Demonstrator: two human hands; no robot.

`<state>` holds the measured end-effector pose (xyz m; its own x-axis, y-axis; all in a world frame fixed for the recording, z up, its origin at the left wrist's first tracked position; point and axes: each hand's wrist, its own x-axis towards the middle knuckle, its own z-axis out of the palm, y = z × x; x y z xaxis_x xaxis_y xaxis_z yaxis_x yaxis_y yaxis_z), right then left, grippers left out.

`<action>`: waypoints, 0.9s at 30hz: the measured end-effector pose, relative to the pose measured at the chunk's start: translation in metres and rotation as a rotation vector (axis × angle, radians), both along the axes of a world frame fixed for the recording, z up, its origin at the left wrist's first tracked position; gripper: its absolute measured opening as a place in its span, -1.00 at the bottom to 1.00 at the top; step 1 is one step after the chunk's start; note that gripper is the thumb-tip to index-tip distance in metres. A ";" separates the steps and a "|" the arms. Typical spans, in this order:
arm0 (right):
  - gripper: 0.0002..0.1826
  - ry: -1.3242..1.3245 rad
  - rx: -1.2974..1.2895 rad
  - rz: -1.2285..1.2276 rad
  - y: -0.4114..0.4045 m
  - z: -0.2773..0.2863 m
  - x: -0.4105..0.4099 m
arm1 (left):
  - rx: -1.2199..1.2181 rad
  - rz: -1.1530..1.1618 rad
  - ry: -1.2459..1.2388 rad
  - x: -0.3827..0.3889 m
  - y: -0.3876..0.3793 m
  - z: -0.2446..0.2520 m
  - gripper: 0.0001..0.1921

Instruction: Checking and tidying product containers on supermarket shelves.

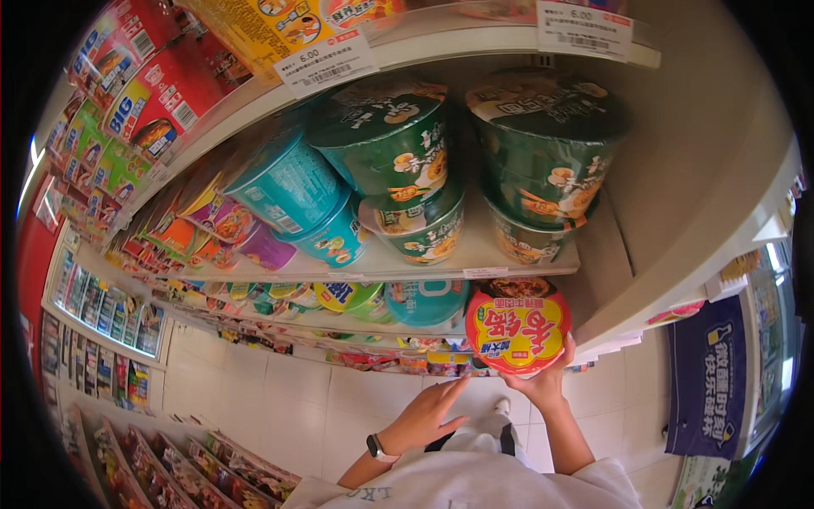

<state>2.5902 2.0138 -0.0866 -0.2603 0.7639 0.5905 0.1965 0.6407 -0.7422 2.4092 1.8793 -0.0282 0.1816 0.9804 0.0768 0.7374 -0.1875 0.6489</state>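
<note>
My right hand (pixel 547 378) grips a red and yellow instant noodle bowl (pixel 521 327) by its lower right side, fingers mostly hidden around it. The bowl's printed lid faces me, and its far edge overlaps the front of a lower shelf. My left hand (pixel 429 407) hangs below and to the left of the bowl, holding nothing, thumb apart from the fingers; a watch (pixel 380 448) is on that wrist. Beside the bowl on the lower shelf is a teal noodle bowl (pixel 427 302). Green noodle cups (pixel 540 159) stand stacked in twos on the shelf above.
Teal cups (pixel 289 184) and a purple cup (pixel 270 245) continue leftward along the middle shelf (pixel 509 257). A higher shelf edge (pixel 458 48) carries price tags. A snack rack (pixel 172 464) stands at lower left, a dark blue banner (pixel 706 378) at right. Tiled floor (pixel 286 394) lies below.
</note>
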 end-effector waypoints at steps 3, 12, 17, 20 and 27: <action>0.21 -0.029 0.082 0.066 0.013 0.002 -0.004 | -0.087 0.079 -0.022 0.003 -0.006 0.001 -0.33; 0.25 -0.081 0.085 -0.060 0.047 -0.037 -0.019 | -0.082 0.200 -0.075 0.003 -0.011 -0.030 -0.38; 0.29 0.050 0.023 -0.108 0.065 -0.042 -0.027 | -0.007 0.270 0.144 0.005 -0.009 -0.052 -0.42; 0.28 0.064 -0.018 -0.118 0.075 -0.034 -0.041 | -0.124 0.274 0.011 0.011 -0.006 -0.049 -0.43; 0.33 0.067 -0.102 -0.114 0.071 -0.048 -0.046 | -0.070 0.276 0.050 0.007 -0.007 -0.034 -0.43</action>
<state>2.5447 2.0846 -0.1347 -0.1312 0.8432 0.5214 0.2115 0.5376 -0.8162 2.4164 1.8727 -0.0618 -0.0912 0.9958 0.0050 0.7855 0.0688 0.6150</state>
